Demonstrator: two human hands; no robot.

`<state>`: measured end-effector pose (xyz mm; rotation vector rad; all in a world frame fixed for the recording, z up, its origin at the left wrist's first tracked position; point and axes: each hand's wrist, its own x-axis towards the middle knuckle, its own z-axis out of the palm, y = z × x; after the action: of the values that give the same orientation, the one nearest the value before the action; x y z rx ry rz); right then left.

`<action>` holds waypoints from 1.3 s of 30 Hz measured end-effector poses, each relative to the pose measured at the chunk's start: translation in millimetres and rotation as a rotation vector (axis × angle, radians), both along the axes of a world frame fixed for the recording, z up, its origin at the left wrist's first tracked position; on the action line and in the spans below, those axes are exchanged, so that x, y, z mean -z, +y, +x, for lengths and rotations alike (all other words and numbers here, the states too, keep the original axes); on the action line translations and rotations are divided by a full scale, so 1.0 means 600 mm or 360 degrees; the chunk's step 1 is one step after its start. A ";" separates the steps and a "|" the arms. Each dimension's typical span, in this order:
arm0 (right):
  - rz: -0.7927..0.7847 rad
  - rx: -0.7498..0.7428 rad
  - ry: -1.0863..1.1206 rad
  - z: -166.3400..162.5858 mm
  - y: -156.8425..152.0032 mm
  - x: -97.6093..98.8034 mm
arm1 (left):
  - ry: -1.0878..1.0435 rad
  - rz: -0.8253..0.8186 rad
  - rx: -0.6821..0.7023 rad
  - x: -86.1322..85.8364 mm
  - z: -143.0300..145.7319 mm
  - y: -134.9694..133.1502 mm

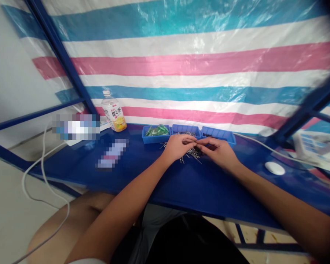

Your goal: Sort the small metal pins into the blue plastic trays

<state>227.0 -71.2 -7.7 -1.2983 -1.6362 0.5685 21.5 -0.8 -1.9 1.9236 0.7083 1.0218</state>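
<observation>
My left hand (178,146) and my right hand (216,149) meet over the blue table, fingertips pinched close together. Whatever they hold between them is too small to make out. Beneath the fingers lies a loose pile of thin metal pins, perhaps rivets (192,154), partly hidden by both hands. Just behind stand three small blue bins in a row. The left bin (156,138) contains green pieces (158,130). More thin metal pieces show in the middle bin (185,128), and small dark parts lie in the right bin (221,136).
A drink bottle (114,113) stands at the back left, near a blurred-out flat item (112,154). To the right are a white oval object (275,168) and a white cable (264,145). Blue frame posts (63,55) and a striped plastic sheet (181,66) enclose the table.
</observation>
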 end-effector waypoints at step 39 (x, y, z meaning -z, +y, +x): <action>-0.0322 0.0379 0.0445 0.045 0.028 0.007 | -0.0047 0.0101 -0.0151 -0.003 0.001 0.003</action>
<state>253.8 -54.7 -11.8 -1.4632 -1.1999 0.7460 21.9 0.8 0.0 1.9409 0.7650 1.1413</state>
